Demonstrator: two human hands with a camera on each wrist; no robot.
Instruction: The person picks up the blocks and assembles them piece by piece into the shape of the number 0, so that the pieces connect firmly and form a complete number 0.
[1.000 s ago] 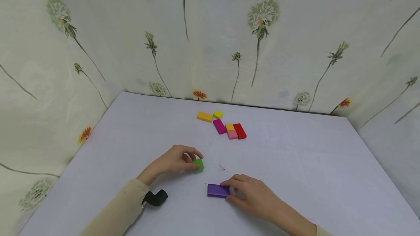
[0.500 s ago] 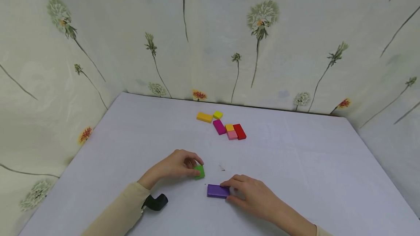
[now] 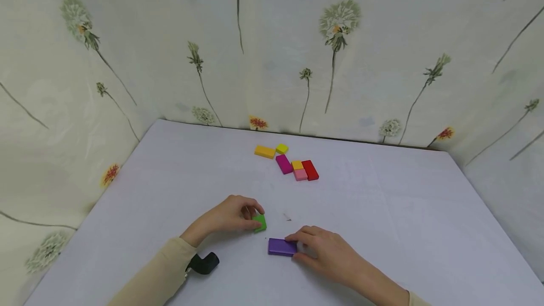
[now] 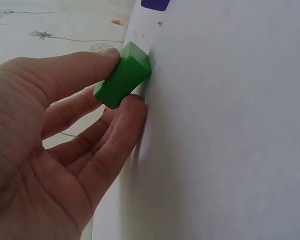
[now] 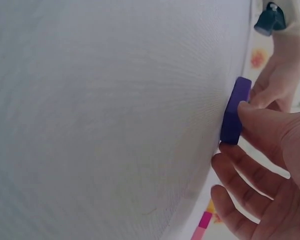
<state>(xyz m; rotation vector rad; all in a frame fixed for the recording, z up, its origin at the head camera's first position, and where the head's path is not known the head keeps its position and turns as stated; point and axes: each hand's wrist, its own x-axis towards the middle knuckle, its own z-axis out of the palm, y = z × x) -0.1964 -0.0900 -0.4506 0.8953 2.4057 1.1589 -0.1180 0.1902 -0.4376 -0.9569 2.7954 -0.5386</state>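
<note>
My left hand (image 3: 233, 214) pinches a small green block (image 3: 260, 223) between thumb and fingers, just above the white tabletop. In the left wrist view the green block (image 4: 124, 76) is tilted, with the thumb on one face and a fingertip beneath. To the right and nearer me, my right hand (image 3: 320, 251) holds the right end of a flat purple block (image 3: 282, 247), which lies lengthwise from left to right. The right wrist view shows the thumb against the side of the purple block (image 5: 235, 111). A short gap separates the green block from the purple one.
Farther back lie an orange block (image 3: 265, 151), a yellow block (image 3: 282, 148), a magenta block (image 3: 284, 164), a small orange-yellow block (image 3: 297, 165), a pink block (image 3: 300, 174) and a red block (image 3: 310, 170). A black wrist device (image 3: 205, 263) hangs beside the left sleeve. Flower-printed cloth (image 3: 272, 51) borders the table.
My left hand has brought the green block nearer to me and slightly right, toward the purple block; most of this was in the first half second. The right hand and purple block stay put.
</note>
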